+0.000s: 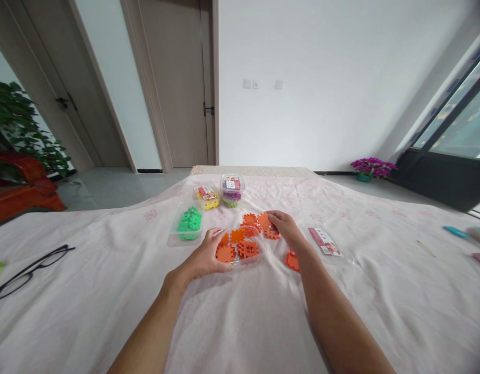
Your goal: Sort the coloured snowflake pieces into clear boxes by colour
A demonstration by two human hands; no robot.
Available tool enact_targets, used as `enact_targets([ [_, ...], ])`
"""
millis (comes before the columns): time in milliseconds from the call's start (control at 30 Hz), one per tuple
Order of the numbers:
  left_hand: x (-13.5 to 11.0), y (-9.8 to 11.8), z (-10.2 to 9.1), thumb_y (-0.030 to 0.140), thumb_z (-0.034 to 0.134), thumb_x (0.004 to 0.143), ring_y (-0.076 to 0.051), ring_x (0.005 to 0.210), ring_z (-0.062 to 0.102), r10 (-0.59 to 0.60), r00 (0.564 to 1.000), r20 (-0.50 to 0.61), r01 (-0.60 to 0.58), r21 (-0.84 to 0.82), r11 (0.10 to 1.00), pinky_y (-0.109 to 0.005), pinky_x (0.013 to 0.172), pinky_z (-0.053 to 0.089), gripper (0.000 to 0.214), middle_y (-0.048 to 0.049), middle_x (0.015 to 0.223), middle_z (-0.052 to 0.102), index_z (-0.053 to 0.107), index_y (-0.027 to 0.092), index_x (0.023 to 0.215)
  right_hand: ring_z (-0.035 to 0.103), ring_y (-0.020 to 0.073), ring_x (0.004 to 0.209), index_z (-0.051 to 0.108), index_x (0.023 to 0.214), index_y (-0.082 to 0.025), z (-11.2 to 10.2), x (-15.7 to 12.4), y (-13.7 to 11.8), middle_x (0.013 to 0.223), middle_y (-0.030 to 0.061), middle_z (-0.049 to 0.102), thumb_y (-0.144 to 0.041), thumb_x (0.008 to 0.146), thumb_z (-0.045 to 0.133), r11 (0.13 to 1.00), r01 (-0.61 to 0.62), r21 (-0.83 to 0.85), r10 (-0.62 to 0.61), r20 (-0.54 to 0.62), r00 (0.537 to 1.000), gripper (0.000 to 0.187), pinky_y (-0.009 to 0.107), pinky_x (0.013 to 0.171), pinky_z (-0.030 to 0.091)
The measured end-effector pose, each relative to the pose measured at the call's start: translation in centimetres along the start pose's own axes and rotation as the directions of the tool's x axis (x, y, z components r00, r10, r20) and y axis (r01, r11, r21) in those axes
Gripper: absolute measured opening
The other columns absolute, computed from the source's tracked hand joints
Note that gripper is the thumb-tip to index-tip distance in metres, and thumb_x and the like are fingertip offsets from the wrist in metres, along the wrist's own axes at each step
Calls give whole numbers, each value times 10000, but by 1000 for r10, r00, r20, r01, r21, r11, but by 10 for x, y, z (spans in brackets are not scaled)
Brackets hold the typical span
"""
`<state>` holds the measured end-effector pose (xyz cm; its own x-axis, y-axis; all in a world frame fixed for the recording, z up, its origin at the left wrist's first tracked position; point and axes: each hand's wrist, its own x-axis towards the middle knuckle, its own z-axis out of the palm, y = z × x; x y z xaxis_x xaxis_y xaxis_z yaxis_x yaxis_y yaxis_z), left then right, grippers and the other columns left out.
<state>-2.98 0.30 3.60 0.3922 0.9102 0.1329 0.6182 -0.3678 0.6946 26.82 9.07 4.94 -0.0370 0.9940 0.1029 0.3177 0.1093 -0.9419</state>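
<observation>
My left hand (204, 255) is wrapped round the left side of a clear plastic box (262, 248). Flat orange interlocking pieces (248, 250) with notched edges lie in the box. Just beyond its far right corner, my right hand (284, 226) pinches an orange piece (265, 222) at the edge of a small orange pile (250, 219) on the cloth. Another orange piece (292, 261) sits beside my right forearm, which partly hides it. To the right lies a clear lid (324, 241) with a red and white label.
An open clear box (173, 234) with green pieces (190, 223) stands left of my hands. Behind it are labelled boxes of yellow pieces (207, 196) and purple pieces (232, 190). Black glasses (29, 272) rest on the bedspread-like cloth (240, 322) at far left.
</observation>
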Motion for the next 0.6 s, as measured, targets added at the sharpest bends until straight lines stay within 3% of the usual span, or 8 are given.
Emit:
enact_targets([
  [133,-1,0,0,429,786,616,-326,1443,262,-5,1000,-1,5,-12,1000,-455,1195,262,1028,-123,1532,224,312,230,1507,524,102,550,625,1214,-122,2,-11,-22,631,-21,547,-372,823,540,998,32,45,-36,86,996,472,201,491,386],
  [267,-2,4,-2,442,796,612,-330,1426,292,-15,1000,-6,15,-36,999,-472,1185,278,1028,-120,1530,231,322,241,1502,533,98,601,583,1240,-157,7,-20,-40,754,-11,608,-323,802,588,991,132,-13,-127,190,973,469,197,512,376],
  [467,-3,5,-1,460,803,613,-322,1399,328,-14,1000,-15,13,-75,997,-504,1168,299,1001,-102,1531,226,340,293,1485,563,117,686,648,951,-180,28,-27,-56,800,-2,670,-200,797,576,889,355,-289,-284,260,923,172,232,652,423],
  [600,-3,5,-1,457,802,617,-309,1386,351,-12,1000,-11,11,-85,996,-486,1163,318,992,-93,1518,234,338,305,1481,600,137,762,676,918,-193,43,-34,-62,840,12,697,-128,808,555,796,450,-404,-347,305,887,176,244,718,425],
])
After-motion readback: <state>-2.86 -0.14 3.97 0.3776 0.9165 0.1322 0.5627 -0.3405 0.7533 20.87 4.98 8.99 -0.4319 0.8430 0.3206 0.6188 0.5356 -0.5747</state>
